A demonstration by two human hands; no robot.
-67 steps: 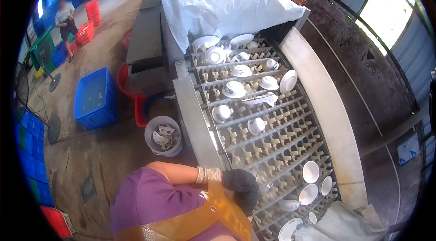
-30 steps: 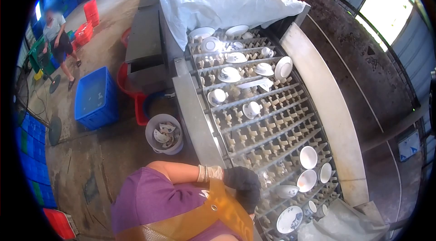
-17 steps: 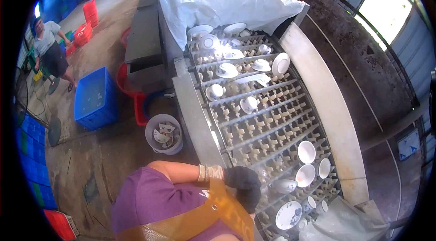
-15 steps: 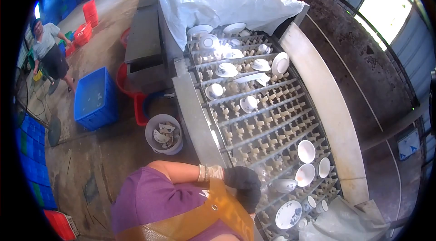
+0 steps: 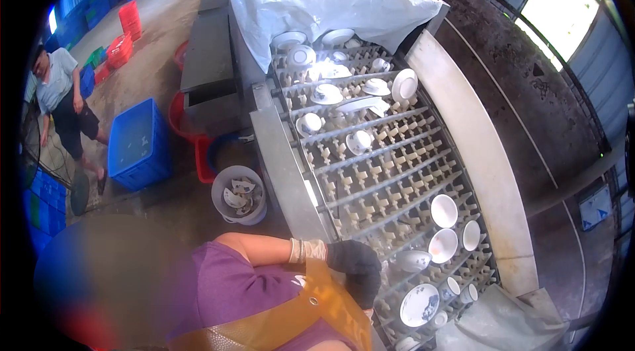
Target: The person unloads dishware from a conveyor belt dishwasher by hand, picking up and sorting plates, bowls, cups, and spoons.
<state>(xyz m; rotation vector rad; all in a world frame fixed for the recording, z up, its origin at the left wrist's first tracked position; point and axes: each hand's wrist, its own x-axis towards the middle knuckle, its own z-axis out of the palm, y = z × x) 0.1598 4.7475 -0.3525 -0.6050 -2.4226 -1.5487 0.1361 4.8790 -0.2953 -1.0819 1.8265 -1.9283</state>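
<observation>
Black gloves cover both of my hands, which lie together against my front at the near left edge of the conveyor. My left hand (image 5: 346, 256) rests over or against my right hand (image 5: 364, 289), and a light cuff shows at the left wrist. The dark gloves merge, so their fingers cannot be made out and nothing held is visible. Beside them on the pegged conveyor (image 5: 397, 202) sit a tilted bowl (image 5: 413, 260), white bowls (image 5: 442, 246) and a blue-patterned plate (image 5: 419, 305). Two cups (image 5: 450, 287) stand to the right of that plate.
Farther up the belt are cups, dishes and a white spoon-like piece (image 5: 362, 105), before a plastic sheet curtain (image 5: 331, 4). Left on the floor stand a bucket of broken crockery (image 5: 239, 216) and a blue tub (image 5: 139, 144). Another person (image 5: 63, 96) is beyond it.
The crockery on the belt has shifted slightly toward the plastic curtain. The other person has come closer, and a blurred round shape has appeared at lower left. My hands have stayed put.
</observation>
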